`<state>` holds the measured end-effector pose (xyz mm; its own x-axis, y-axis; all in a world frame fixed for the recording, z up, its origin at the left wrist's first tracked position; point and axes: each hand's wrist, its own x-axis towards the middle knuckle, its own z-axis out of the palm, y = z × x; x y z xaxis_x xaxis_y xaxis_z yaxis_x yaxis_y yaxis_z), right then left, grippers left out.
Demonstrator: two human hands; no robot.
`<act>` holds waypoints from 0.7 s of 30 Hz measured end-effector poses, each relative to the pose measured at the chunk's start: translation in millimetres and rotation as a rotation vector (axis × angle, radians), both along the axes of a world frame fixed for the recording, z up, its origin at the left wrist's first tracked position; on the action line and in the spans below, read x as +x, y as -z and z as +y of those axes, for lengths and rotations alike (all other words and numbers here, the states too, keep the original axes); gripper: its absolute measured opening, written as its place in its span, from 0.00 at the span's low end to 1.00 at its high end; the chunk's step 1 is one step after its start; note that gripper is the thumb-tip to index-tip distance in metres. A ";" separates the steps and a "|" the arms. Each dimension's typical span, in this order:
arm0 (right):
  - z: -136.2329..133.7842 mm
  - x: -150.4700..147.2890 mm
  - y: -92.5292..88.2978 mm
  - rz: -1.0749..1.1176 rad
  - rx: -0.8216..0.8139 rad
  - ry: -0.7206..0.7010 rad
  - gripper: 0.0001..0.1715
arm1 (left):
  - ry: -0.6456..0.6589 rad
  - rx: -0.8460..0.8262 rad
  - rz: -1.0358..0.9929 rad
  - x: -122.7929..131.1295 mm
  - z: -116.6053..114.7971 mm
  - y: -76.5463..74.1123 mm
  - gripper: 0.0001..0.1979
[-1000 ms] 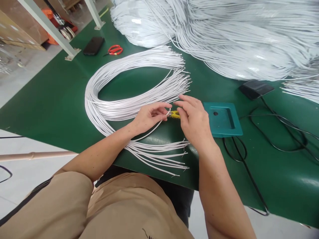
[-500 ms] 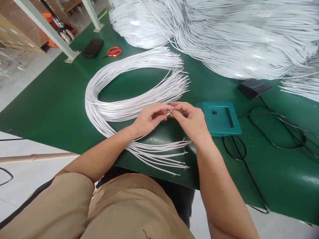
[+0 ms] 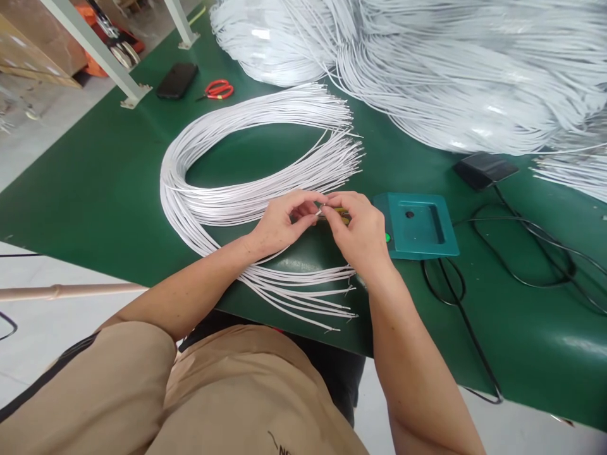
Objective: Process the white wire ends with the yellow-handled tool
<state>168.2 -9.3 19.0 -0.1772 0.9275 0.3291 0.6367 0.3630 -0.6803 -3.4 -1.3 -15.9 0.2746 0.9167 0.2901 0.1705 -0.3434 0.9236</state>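
While hands (image 3: 279, 221) pinch wire (image 3: 319, 212), bundle (image 3: 237, 205) beyond

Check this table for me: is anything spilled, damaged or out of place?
Nothing looks spilled or broken. Two spots seem untidy: on the right, a black cable runs over the near edge of the table, and the nearest white wires splay apart with uneven ends, unlike the tighter bundle behind.
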 end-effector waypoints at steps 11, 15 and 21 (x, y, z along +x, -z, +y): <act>4.2 21.7 -0.5 -0.635 0.180 -0.023 0.06 | 0.000 -0.374 -0.048 -2.6 7.2 4.4 0.18; 6.6 26.6 -1.9 -0.644 0.129 -0.076 0.10 | 0.048 -0.411 -0.044 -2.9 6.3 3.3 0.19; 11.0 27.9 0.6 -0.628 0.157 -0.068 0.15 | 0.007 -0.415 0.034 -2.6 6.9 5.3 0.19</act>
<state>196.1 1.8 18.4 -0.4372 0.8564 0.2745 0.8678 0.4818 -0.1211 -6.1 5.7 -21.2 0.2840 0.9521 -0.1134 0.2022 0.0561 0.9777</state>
